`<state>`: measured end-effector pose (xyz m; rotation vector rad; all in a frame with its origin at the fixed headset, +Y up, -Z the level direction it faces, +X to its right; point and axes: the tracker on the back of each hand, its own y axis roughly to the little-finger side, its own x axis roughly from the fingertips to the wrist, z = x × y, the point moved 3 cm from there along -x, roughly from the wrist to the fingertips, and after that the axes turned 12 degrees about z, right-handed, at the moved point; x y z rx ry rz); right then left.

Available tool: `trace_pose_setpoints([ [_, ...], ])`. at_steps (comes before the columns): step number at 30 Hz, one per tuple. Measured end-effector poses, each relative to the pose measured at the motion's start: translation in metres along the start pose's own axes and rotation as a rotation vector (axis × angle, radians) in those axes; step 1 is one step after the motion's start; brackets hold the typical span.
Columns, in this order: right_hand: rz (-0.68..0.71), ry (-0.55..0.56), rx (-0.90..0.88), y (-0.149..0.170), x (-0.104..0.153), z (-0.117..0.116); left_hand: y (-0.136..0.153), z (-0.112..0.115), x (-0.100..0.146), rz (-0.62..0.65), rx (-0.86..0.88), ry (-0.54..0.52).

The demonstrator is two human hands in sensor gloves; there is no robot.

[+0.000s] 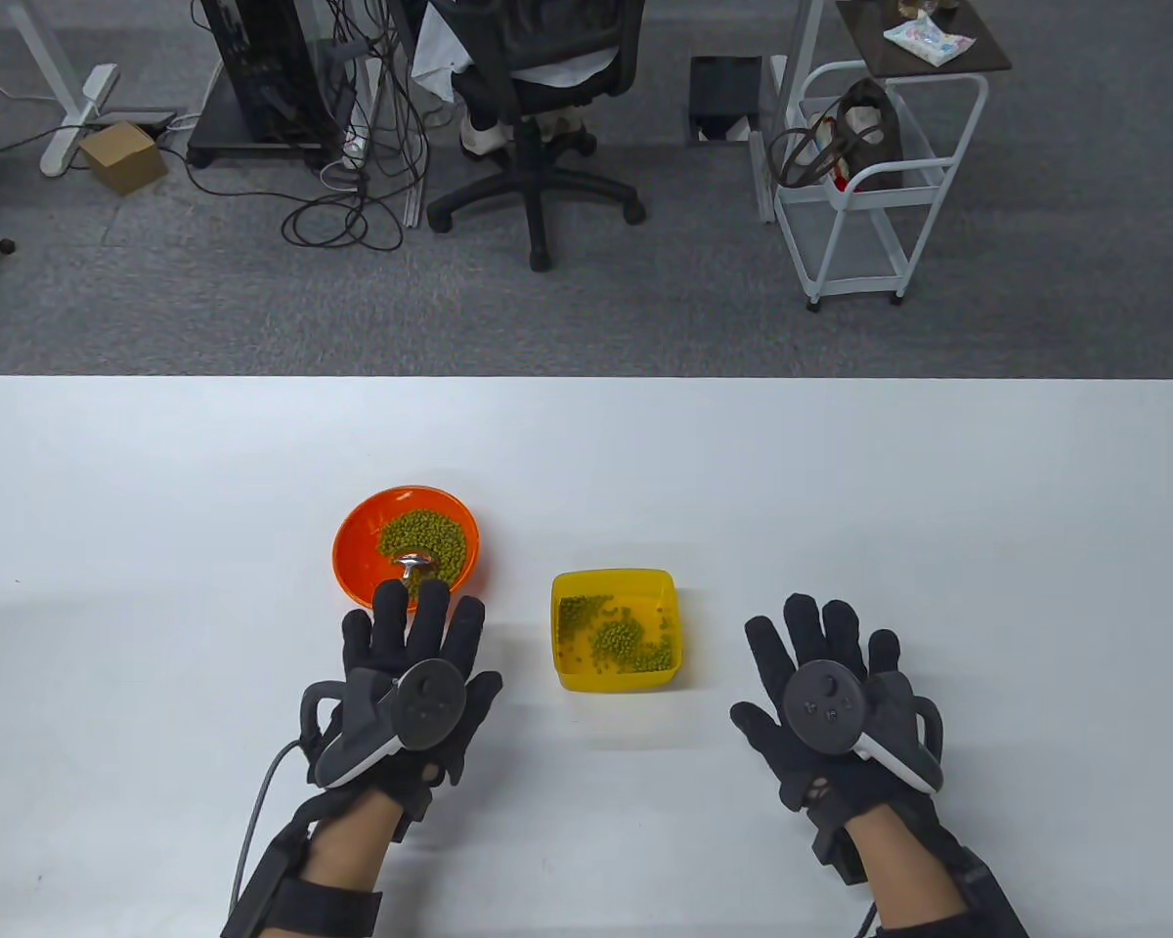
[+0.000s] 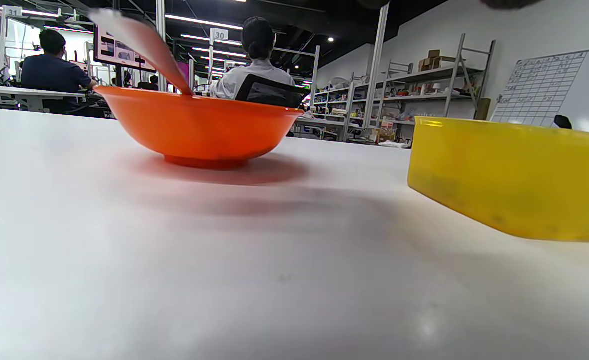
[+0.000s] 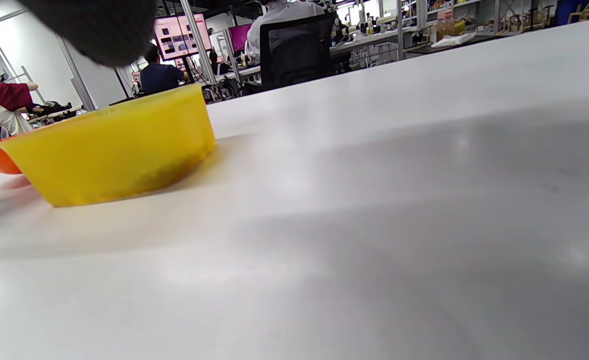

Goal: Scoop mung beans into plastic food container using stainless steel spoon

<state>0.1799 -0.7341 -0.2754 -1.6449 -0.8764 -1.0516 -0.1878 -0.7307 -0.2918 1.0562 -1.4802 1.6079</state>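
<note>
An orange bowl (image 1: 352, 547) holds mung beans (image 1: 428, 539) and a stainless steel spoon (image 1: 413, 563) whose bowl lies among the beans. The spoon's handle (image 2: 139, 47) leans over the bowl's rim (image 2: 194, 100) in the left wrist view. A yellow plastic container (image 1: 667, 606) with some beans (image 1: 614, 640) stands to the right; it also shows in the left wrist view (image 2: 514, 185) and right wrist view (image 3: 109, 145). My left hand (image 1: 415, 625) lies flat, fingers spread, just before the orange bowl. My right hand (image 1: 821, 635) lies flat, open and empty, right of the container.
The white table (image 1: 841, 469) stretches wide around both dishes. Beyond its far edge are an office chair (image 1: 538, 117), a white cart (image 1: 870, 176) and cables on the floor.
</note>
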Motion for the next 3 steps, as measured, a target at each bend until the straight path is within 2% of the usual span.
trace_pose_setpoints([
  [3, -0.004, -0.007, 0.0, 0.0, 0.0002, -0.0003, -0.0026, 0.002, -0.0007, 0.005, -0.005, 0.008],
])
